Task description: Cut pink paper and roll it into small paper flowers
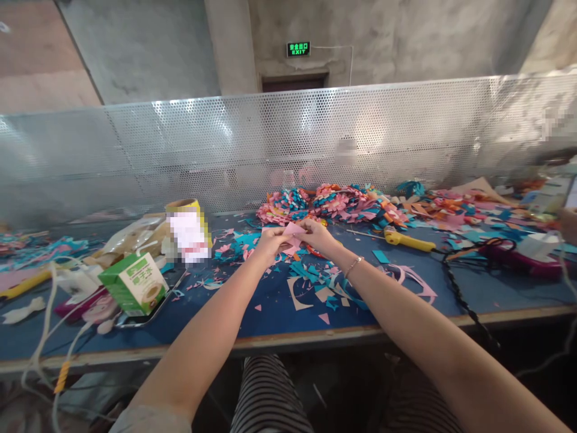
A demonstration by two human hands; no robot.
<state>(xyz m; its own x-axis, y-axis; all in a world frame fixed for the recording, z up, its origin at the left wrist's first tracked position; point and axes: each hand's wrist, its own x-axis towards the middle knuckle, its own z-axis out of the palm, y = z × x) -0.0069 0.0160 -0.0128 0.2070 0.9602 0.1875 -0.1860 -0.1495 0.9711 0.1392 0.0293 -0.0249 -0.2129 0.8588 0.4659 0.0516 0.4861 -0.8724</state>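
Both hands meet over the middle of the blue tabletop, with a small pink piece (294,231) of felt or paper between them. My left hand (271,242) pinches its left side. My right hand (318,234) grips it from the right, fingers closed, a bracelet on the wrist. Just beyond them lie fringed pink, blue and orange bundles (345,203). Blue scraps (309,273) and a cut-out cream piece (298,294) lie on the table nearer to me. My fingers hide part of the pink piece.
A green drink carton (134,284) stands on a dark tray at left, near a yellow roll-shaped container (189,231) and white cables (50,300). A yellow glue gun (408,240) with a black cord lies right. A perforated metal screen (243,147) runs behind. Another person's hand (568,222) shows far right.
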